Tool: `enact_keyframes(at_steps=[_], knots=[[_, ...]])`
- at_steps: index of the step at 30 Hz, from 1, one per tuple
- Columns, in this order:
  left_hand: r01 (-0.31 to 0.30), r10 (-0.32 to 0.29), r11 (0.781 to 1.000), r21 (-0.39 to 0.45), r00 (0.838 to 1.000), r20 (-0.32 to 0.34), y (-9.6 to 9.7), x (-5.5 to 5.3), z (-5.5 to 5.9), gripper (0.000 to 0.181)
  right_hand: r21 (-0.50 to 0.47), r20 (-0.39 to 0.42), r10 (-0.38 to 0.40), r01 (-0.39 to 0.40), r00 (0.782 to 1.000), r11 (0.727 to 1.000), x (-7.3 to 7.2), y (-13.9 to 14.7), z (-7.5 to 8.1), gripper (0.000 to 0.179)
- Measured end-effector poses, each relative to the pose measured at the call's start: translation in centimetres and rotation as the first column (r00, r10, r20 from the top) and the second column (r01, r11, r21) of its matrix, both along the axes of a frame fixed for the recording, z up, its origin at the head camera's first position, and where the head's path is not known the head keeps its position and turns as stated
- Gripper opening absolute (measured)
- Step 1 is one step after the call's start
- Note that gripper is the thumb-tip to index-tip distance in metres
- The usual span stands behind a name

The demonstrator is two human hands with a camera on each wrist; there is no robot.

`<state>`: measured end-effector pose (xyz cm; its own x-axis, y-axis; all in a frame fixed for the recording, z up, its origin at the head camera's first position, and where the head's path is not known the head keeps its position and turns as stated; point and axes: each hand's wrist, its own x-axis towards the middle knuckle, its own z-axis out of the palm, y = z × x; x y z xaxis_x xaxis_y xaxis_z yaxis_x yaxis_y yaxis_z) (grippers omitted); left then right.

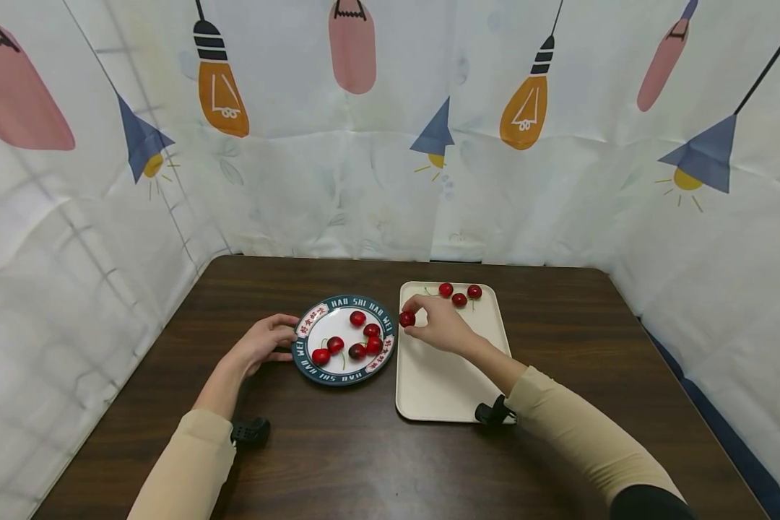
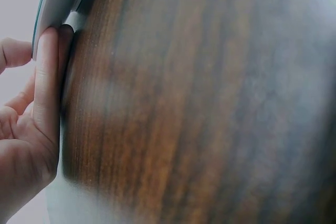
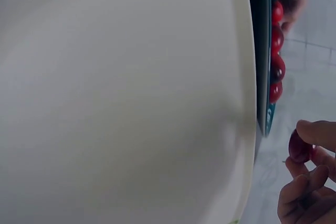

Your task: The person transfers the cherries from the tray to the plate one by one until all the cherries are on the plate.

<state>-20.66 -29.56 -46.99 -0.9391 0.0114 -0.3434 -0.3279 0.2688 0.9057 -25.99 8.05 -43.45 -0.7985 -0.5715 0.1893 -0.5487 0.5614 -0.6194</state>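
Observation:
My right hand (image 1: 443, 325) pinches a dark red cherry (image 1: 407, 318) between thumb and fingertips, over the left edge of the cream rectangular tray (image 1: 442, 386). The right wrist view shows the same cherry (image 3: 300, 146) held off the tray surface. At the left, my left hand (image 1: 266, 342) grips the rim of a round plate (image 1: 328, 377) with a dark teal lettered border. In the left wrist view, fingers (image 2: 47, 72) lie against the underside of its edge. Several cherries (image 1: 357, 351) rest on the plate. Three cherries (image 1: 458, 300) lie at the tray's far end.
Plate and tray stand side by side, a narrow gap between them, on a dark brown wooden table (image 1: 338, 462). A white patterned curtain (image 1: 364, 195) hangs behind and along both sides. Black wrist straps (image 1: 251, 432) show on both arms.

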Motion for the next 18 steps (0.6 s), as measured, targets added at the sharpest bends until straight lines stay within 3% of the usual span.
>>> enact_keyframes(at_steps=[18], knots=[[0.012,-0.012,1.000,0.009,1.000,-0.020,-0.1,-0.1,-0.3,0.053,0.017,0.050,0.093,-0.094,0.994,0.995,1.3,-4.3,0.0,0.032]])
